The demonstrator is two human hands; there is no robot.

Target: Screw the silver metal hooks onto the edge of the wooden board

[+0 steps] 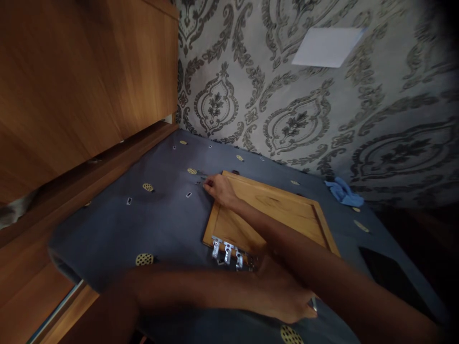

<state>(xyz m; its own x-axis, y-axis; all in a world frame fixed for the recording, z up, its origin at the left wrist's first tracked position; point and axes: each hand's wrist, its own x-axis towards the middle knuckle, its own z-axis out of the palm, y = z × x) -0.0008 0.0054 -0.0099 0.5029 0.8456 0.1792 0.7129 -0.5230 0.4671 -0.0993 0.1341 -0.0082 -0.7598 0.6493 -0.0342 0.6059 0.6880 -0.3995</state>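
My two arms cross over a wooden panel (276,203) with a raised frame, lying on a dark grey patterned cloth. My right hand (219,188) reaches to the panel's far left corner, its fingertips pinched together; anything between them is too small to make out. Just beyond those fingertips, small dark screws (198,183) lie on the cloth. My left hand (287,298) is at the panel's near side, passing under the right forearm, closed around a silvery metal piece (314,304) that is mostly hidden. Several metal hinges (227,253) sit in a row along the panel's near left edge.
A wooden cabinet (89,81) stands along the left side, and a patterned wall (247,95) closes off the back. A blue cloth (344,192) lies at the back right. On the right is a flat black object (392,277). A white sheet (328,47) is on the wall.
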